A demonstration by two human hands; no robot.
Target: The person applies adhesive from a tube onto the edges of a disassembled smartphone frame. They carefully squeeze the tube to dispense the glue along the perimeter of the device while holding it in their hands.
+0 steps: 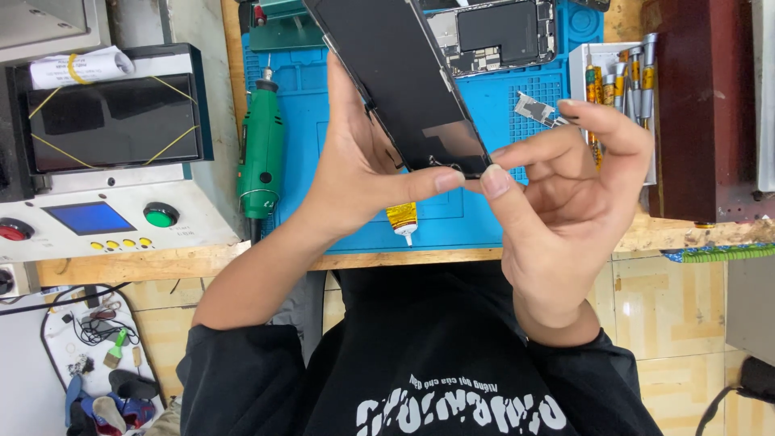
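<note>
- Up close over a workbench, a person's left hand [355,173] grips a flat black glass phone screen panel [404,81], holding it tilted above a blue silicone repair mat [500,105].
- Thumb and fingers of that hand are clamped on the panel's left edge and lower corner, the thumb lying along its bottom end.
- Just to the right, the right hand [565,202] meets the panel's lower right corner; its thumb and forefinger are pinched together on that corner, tip to tip with the left thumb, while the other fingers curl apart above.
- Beneath the hands, a small yellow glue tube with a white nozzle [402,220] lies on the mat, near its front edge.
- Behind the panel, an opened phone body with exposed dark circuitry [500,36] rests on the mat, well apart from both hands.
- At left, a green rotary tool [260,161] lies along the mat's edge, beside a grey machine with a green button and a small blue display [105,218].
- At right, a white rack of screwdrivers with orange and silver handles [617,81] stands behind the right hand's fingers.
</note>
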